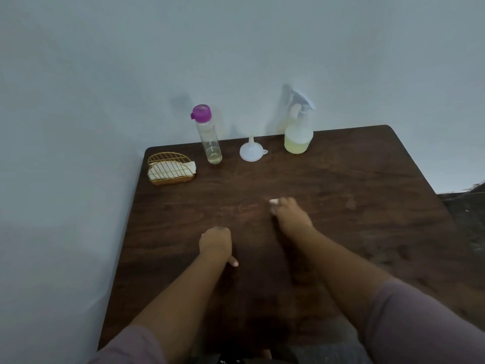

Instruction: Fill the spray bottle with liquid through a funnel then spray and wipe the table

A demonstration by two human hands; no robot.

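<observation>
On the dark wooden table [341, 232], seen from the head camera, the right hand [290, 212] rests near the middle with its fingers curled over a small white wad of tissue [274, 201], which peeks out at the fingertips and lies against the wood. That grip is clamped on the wad. The left hand [215, 243] sits nearer the person and to the left, fingers curled under in a loose fist with the thumb sticking out toward the table; it holds nothing that shows.

Along the far edge, well apart from both hands, stands the spray bottle [298, 132], upright with its trigger head on and pale yellow liquid in its lower part. Just to its left the white funnel [251, 152] sits mouth down, spout up. Further left stands a clear bottle with a purple cap [207, 135], a little liquid in the bottom. At the far left corner a gold wire holder [169, 169] keeps white napkins.
</observation>
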